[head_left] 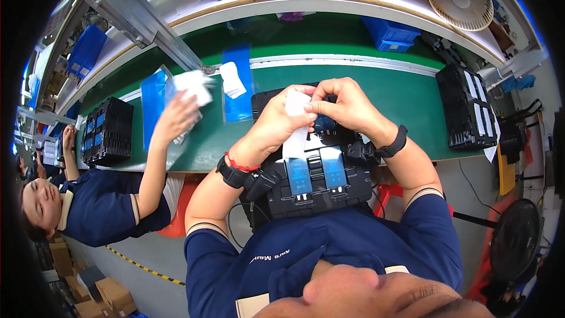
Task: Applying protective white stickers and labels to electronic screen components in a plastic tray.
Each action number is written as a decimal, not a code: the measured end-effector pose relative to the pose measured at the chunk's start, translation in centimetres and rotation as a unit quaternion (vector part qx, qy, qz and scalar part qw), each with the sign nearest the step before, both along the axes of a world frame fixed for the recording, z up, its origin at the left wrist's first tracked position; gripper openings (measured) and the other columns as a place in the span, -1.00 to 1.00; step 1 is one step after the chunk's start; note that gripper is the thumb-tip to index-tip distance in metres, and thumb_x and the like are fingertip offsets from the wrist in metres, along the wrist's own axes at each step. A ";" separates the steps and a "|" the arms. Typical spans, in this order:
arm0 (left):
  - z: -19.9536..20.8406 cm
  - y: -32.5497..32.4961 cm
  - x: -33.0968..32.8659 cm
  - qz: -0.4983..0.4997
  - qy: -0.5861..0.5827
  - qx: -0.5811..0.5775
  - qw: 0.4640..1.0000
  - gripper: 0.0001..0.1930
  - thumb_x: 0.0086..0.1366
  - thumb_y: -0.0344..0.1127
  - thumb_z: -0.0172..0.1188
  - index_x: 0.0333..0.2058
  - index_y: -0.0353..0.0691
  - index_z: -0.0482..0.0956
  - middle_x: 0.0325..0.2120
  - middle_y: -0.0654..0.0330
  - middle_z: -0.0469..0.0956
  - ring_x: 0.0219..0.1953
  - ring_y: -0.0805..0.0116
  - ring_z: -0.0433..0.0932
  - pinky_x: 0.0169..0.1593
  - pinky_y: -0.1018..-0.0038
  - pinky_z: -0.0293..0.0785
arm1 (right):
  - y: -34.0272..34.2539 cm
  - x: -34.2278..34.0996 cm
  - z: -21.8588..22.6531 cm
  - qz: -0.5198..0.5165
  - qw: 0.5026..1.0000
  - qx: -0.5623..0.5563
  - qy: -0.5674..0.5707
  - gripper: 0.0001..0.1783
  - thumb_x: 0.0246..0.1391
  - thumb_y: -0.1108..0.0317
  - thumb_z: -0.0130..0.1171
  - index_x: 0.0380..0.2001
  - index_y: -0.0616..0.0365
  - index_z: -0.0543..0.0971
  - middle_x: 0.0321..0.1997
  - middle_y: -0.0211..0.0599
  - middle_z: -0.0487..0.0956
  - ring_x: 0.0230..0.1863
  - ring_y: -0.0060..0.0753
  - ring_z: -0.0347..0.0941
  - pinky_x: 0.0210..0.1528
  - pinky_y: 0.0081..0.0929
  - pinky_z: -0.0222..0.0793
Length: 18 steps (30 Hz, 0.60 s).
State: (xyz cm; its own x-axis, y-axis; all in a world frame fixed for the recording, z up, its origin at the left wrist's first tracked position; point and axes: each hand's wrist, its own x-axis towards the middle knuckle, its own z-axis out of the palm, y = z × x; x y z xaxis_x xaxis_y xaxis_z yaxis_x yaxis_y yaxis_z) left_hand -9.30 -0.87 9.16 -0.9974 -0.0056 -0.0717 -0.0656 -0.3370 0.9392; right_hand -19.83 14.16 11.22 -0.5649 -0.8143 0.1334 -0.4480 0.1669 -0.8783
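Observation:
My left hand (273,119) is closed on a white paper-like strip (295,144), which hangs down from the fingers. Thumb and fingers of my right hand (348,106) pinch at the strip's upper right edge, close to the left fingertips. Below both hands is a black molded tray (318,200) at the table's front edge, partly under my wrists. In its slots lie flat blue battery-like packs, one on the left (299,178) and one on the right (334,168). Another blue pack (323,122) shows under my right hand. The hands hide the tray's far part.
On the green table (406,100), white sheets (233,79) lie on a blue film. Stacked black trays stand at right (462,112) and left (109,132). At left, a co-worker's blurred hand (179,116) holds white sheets. A black fan (515,240) stands at right.

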 end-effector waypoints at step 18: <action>0.8 3.2 -0.7 -0.285 0.120 -0.609 0.730 -0.47 -0.14 -0.34 0.40 -0.09 -0.10 0.51 -0.25 0.07 0.45 -0.22 0.03 0.48 -0.16 0.26 0.41 | 12.3 -0.8 -0.5 0.037 0.955 -0.092 -0.281 -0.87 0.00 0.46 0.24 -0.37 0.30 0.57 -0.41 -0.38 0.58 -0.37 -0.66 0.46 -0.25 -0.68 0.37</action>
State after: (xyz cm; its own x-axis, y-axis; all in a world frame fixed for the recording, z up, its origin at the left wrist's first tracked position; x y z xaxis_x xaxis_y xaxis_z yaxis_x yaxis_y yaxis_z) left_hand -9.95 2.35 10.01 -0.8455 0.5014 -0.1836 0.3464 0.7767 0.5261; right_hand -20.64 26.50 10.68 -0.5309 -0.8469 -0.0299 0.0986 -0.0266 -0.9948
